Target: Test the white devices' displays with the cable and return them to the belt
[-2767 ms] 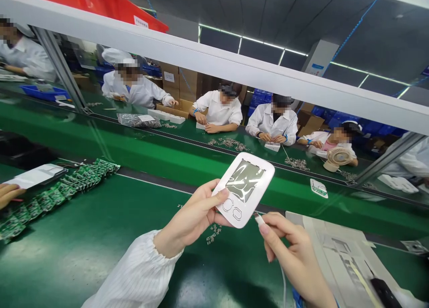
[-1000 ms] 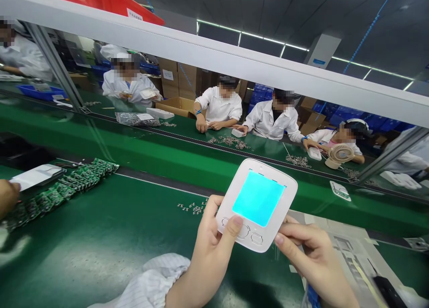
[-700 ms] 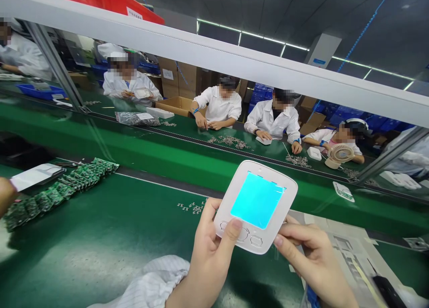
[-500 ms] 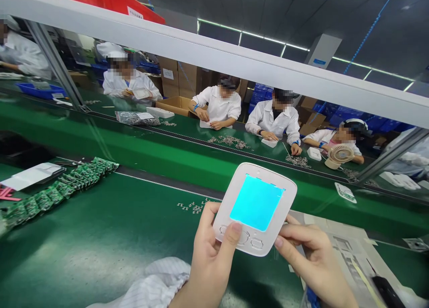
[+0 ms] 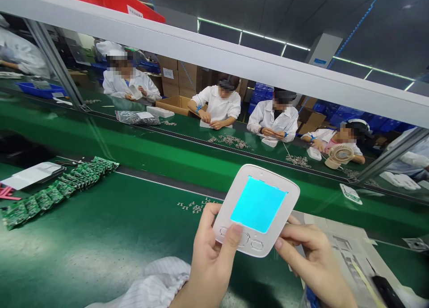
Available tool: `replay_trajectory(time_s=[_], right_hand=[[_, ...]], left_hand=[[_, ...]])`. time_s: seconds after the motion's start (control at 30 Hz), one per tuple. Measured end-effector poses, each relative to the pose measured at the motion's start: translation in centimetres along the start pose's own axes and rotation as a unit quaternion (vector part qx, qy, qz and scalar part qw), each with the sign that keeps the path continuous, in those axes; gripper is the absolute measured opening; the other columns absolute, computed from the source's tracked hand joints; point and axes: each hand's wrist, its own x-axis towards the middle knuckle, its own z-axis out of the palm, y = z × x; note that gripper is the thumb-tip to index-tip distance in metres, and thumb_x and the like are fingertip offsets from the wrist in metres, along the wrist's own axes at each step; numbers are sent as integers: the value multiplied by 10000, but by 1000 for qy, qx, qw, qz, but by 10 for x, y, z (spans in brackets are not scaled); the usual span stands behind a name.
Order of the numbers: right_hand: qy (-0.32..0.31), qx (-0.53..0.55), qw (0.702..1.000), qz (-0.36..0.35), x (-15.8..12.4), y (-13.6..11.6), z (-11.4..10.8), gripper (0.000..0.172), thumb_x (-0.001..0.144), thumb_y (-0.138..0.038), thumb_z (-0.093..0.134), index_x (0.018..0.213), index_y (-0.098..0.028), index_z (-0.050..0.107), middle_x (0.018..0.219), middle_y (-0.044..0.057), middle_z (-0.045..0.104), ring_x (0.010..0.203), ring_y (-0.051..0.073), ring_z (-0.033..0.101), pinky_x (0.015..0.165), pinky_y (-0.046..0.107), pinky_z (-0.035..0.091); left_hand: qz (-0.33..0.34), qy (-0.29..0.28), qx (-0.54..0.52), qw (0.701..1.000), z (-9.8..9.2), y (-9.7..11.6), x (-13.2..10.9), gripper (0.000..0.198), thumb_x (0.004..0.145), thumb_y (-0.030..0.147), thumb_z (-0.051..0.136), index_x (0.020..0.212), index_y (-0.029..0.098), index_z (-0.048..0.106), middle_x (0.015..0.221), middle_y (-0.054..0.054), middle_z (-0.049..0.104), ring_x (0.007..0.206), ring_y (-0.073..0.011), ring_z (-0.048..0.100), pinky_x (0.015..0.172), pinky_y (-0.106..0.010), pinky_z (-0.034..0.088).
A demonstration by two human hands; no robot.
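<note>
A white handheld device with a glowing cyan screen point(image 5: 259, 204) and several oval buttons is tilted up in front of me. My left hand point(image 5: 217, 250) grips its lower left side, thumb pressed on the front near the buttons. At the lower right edge is my right hand point(image 5: 306, 250), its fingers curled and partly behind the device. Thumb and fingertips there are close together; what they hold, if anything, is hidden. Small metal parts point(image 5: 196, 206) lie on the green bench just beyond my left hand.
A row of green circuit boards point(image 5: 60, 187) lies at left beside a white panel point(image 5: 31, 176). At right are a taped sheet point(image 5: 345, 236) and a black-handled tool point(image 5: 387, 290). A conveyor belt point(image 5: 167, 154) carries a white part with a board point(image 5: 351, 193). Several co-workers sit opposite.
The device has shifted slightly to the right in my hands, its screen still cyan. The white part on the belt has moved a little right. Some co-workers' hands opposite have moved.
</note>
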Motion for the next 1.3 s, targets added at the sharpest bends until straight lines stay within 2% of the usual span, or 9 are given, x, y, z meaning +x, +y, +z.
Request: replay_trajectory(time_s=[0.2, 0.47, 0.7, 1.03, 1.2, 1.3], right_hand=[[-4, -22, 1000, -8, 2, 1, 1, 256, 897, -299, 532, 792, -231, 756, 390, 6, 464, 728, 247, 578, 599, 305, 409], [-6, -34, 999, -9, 2, 3, 2, 249, 890, -284, 521, 766, -241, 733, 469, 2, 484, 746, 238, 556, 667, 324, 394], [-12, -21, 1000, 0, 1, 4, 3, 247, 893, -280, 516, 728, -236, 695, 479, -6, 438, 763, 234, 532, 675, 325, 369], [-33, -6, 999, -1, 1, 4, 3, 254, 885, -252, 502, 671, -200, 628, 530, -21, 370, 625, 173, 433, 567, 293, 308], [-31, -3, 999, -8, 4, 4, 4, 255, 884, -243, 502, 665, -198, 625, 533, -20, 395, 618, 164, 436, 561, 287, 303], [-27, -8, 1000, 0, 5, 5, 4, 260, 890, -257, 499, 678, -197, 636, 549, -6, 456, 631, 171, 454, 574, 294, 318]], left_hand=[[6, -48, 24, 999, -7, -5, 3, 271, 868, 423, 615, 966, 203, 491, 885, -43, 684, 766, -188, 672, 605, -244, 527], [-2, 5, 6, 1000, 0, 0, -1, 265, 845, 408, 644, 951, 207, 508, 863, -27, 688, 755, -172, 664, 581, -217, 496], [-2, 12, 6, 1000, 3, 1, 0, 268, 836, 399, 649, 952, 203, 508, 858, -35, 686, 761, -194, 673, 569, -231, 500], [15, 12, 6, 1000, 5, 3, 1, 261, 832, 410, 642, 906, 206, 496, 780, 2, 658, 591, -123, 582, 524, -211, 452], [11, -1, 19, 1000, 3, 2, -1, 355, 759, 353, 724, 959, 213, 466, 771, 11, 656, 658, -139, 606, 619, -229, 487], [11, -9, 17, 1000, 3, 1, -2, 372, 763, 347, 721, 980, 212, 449, 805, -9, 665, 681, -155, 625, 647, -251, 498]])
